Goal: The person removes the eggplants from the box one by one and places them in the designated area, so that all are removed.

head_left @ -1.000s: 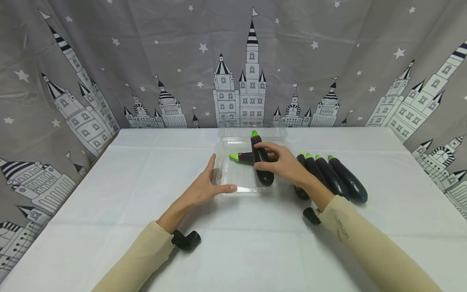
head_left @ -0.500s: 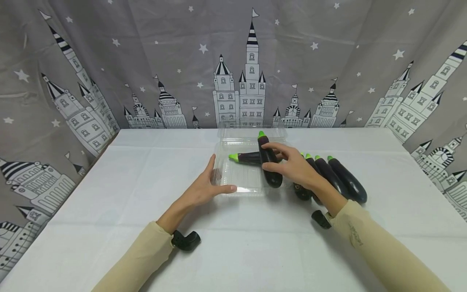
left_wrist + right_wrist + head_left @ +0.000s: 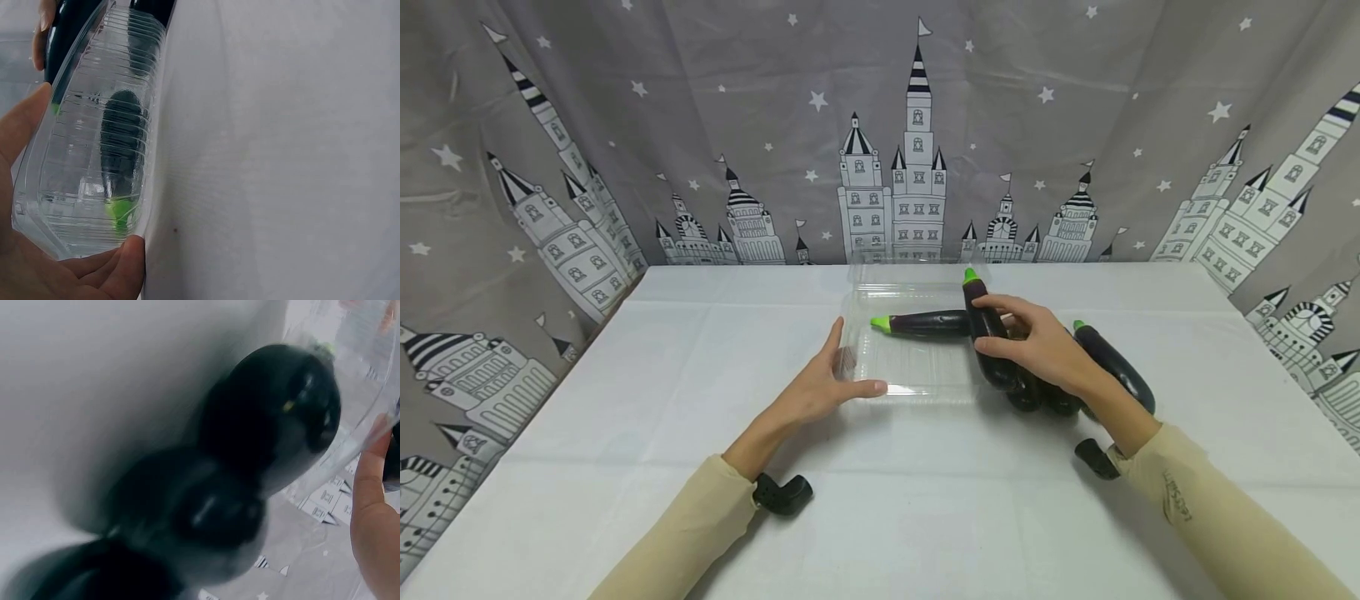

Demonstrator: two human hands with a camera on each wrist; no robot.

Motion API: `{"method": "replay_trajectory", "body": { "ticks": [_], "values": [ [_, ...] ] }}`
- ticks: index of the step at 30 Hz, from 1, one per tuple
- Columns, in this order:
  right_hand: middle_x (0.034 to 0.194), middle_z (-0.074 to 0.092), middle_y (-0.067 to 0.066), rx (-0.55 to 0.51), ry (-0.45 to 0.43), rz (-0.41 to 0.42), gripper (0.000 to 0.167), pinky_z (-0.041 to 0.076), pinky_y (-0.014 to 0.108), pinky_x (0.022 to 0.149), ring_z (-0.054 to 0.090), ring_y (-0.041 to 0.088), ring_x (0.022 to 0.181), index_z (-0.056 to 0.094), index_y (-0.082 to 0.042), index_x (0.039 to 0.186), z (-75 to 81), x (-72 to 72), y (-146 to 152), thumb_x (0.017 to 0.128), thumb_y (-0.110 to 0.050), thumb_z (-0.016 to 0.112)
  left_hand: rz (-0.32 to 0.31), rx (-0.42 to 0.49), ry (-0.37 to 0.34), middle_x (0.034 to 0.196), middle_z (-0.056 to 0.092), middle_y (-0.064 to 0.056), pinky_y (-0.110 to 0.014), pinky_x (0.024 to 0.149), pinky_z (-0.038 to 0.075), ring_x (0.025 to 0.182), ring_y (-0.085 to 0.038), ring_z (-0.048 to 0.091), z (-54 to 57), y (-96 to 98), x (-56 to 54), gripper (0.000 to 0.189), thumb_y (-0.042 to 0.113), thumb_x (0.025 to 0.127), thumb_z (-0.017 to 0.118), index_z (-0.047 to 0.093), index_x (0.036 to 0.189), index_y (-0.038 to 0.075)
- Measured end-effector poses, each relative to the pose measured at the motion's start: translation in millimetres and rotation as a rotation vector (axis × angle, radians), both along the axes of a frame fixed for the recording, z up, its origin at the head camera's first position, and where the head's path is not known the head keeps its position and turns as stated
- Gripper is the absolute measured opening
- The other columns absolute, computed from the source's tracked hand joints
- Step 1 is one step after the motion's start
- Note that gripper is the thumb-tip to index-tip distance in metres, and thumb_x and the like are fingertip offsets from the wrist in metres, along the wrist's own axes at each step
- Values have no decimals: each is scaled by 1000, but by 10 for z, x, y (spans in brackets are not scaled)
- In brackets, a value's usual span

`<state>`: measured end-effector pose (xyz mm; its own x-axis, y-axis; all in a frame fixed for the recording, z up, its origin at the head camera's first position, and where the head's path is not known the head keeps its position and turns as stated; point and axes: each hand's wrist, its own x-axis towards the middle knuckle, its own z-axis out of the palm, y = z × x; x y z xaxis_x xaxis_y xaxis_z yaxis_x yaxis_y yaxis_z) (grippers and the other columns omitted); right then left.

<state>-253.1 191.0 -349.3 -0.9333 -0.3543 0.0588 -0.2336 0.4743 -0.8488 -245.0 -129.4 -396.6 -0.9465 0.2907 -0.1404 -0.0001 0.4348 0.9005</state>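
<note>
A clear plastic container (image 3: 898, 367) stands mid-table with its lid (image 3: 891, 273) folded back. My left hand (image 3: 820, 383) holds its near left corner, thumb along the front side and fingers at the left wall. One dark eggplant (image 3: 921, 323) with a green stem lies crosswise inside, seen through the ribbed wall (image 3: 78, 156) in the left wrist view. My right hand (image 3: 1037, 337) grips a second eggplant (image 3: 987, 329) between thumb and fingers, over the container's right side. Its green tip points to the back. The right hand partly hides more eggplants beyond it.
Several eggplants, one plain at the right (image 3: 1116, 367), lie side by side just right of the container; their round ends (image 3: 275, 412) fill the right wrist view. A white cloth (image 3: 715, 333) covers the table. Behind hangs a grey castle-print curtain (image 3: 700, 100).
My right hand has moved to the right with the eggplant it grips, from the container's middle to its right side. The left hand and container stay in place.
</note>
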Motion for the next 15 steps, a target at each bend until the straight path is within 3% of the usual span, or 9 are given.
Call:
{"method": "replay_trajectory", "body": {
  "ticks": [9, 15],
  "values": [
    [123, 61, 19, -36, -25, -23, 55, 47, 46, 88, 59, 30, 105, 49, -19, 144, 52, 51, 214, 93, -28, 68, 2, -12, 0, 158, 23, -23, -55, 115, 14, 145, -33, 20, -5, -3, 6, 124, 40, 78, 83, -9, 159, 18],
    [140, 49, 17, -24, 7, -50, 53, 46, 51, 93, 55, 35, 116, 48, -15, 145, 76, 113, 386, 96, -28, 65, -2, -7, 3, 159, 22, -22, -55, 116, 14, 146, -32, 20, -19, 5, -3, 124, 41, 78, 83, -9, 159, 19]
  ]
}}
